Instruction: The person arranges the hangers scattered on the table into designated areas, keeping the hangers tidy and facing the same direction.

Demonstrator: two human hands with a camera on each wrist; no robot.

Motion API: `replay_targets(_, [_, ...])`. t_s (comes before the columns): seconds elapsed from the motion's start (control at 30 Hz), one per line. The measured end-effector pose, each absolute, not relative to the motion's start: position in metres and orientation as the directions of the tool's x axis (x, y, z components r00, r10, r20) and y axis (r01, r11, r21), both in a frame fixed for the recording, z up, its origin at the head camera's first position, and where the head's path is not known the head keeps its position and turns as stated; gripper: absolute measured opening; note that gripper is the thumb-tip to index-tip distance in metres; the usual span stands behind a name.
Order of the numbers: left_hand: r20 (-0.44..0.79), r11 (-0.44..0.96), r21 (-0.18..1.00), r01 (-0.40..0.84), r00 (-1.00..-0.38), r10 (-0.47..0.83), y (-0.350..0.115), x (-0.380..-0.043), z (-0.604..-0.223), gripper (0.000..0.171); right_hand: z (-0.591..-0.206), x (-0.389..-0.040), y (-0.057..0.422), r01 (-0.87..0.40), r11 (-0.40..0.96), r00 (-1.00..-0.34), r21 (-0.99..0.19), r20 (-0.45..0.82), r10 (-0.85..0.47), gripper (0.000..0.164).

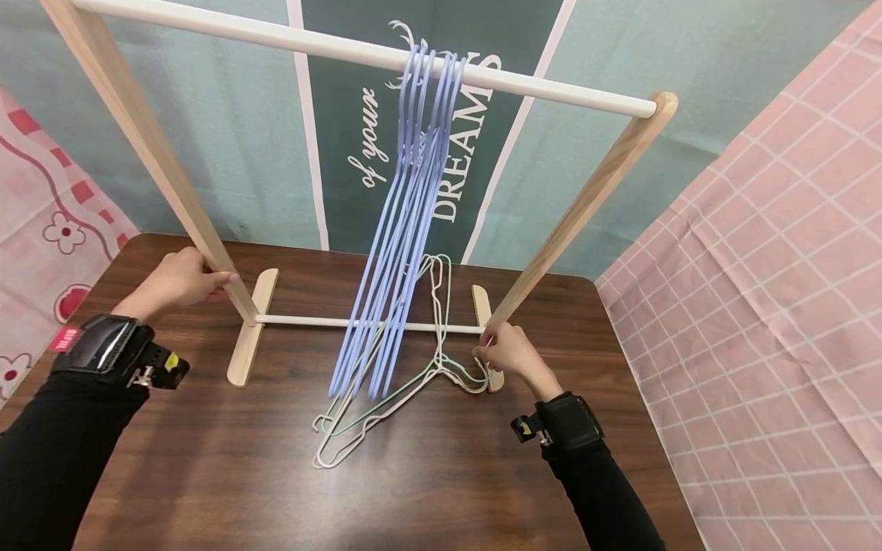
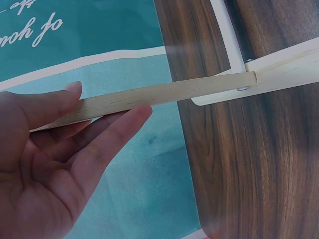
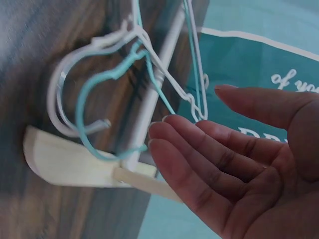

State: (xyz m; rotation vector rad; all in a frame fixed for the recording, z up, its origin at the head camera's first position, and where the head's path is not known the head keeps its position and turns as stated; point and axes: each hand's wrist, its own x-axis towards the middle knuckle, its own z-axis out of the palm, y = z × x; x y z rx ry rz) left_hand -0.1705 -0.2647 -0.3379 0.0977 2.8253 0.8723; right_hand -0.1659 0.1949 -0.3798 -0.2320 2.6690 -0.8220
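A wooden clothes rack [image 1: 609,172] with white rails stands on the dark brown table. My left hand [image 1: 182,279] holds its left post [image 2: 164,92] low down, the thumb on one side and the fingers along the other. By the foot of the right post, my right hand [image 1: 511,352] has its fingers extended and thumb apart, with nothing between them. Right at its fingertips in the right wrist view is the hook of a mint-green wire hanger [image 3: 82,107]. White wire hangers [image 1: 406,399] lie with it, their hooks toward the right hand.
Several blue hangers [image 1: 396,260] hang bunched on the top rail [image 1: 551,86], partly covering the wire hangers below. A lower white rail [image 1: 310,321] joins the wooden feet [image 1: 246,352]. Behind is a green cloth with lettering; pink gridded cloth [image 1: 765,306] borders the table's right side.
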Motion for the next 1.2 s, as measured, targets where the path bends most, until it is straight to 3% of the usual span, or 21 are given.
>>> replay_targets(0.2, [-0.16,0.823,0.568,0.009,-0.98,0.121,-0.265,-0.171,-0.337,0.035,-0.396,-0.163,0.185,-0.046,0.81,-0.918,-0.584,-0.295,-0.264,0.013])
replay_targets(0.47, [-0.155,0.826,0.563,0.022,-0.979,0.132,-0.265,-0.172,-0.336,0.036,-0.411,-0.158,0.17,-0.124,0.769,-0.921,-0.627,-0.215,-0.324,0.014])
replay_targets(0.8, [-0.157,0.834,0.552,0.02,-0.979,0.127,-0.266,-0.172,-0.336,0.037,-0.424,-0.154,0.151,-0.165,0.818,-0.935,-0.552,-0.177,-0.308,0.018])
replay_targets(1.2, [-0.161,0.819,0.574,0.002,-0.98,0.115,-0.265,-0.172,-0.339,0.037,-0.429,-0.154,0.135,-0.011,0.851,-0.924,-0.525,-0.319,-0.209,0.018])
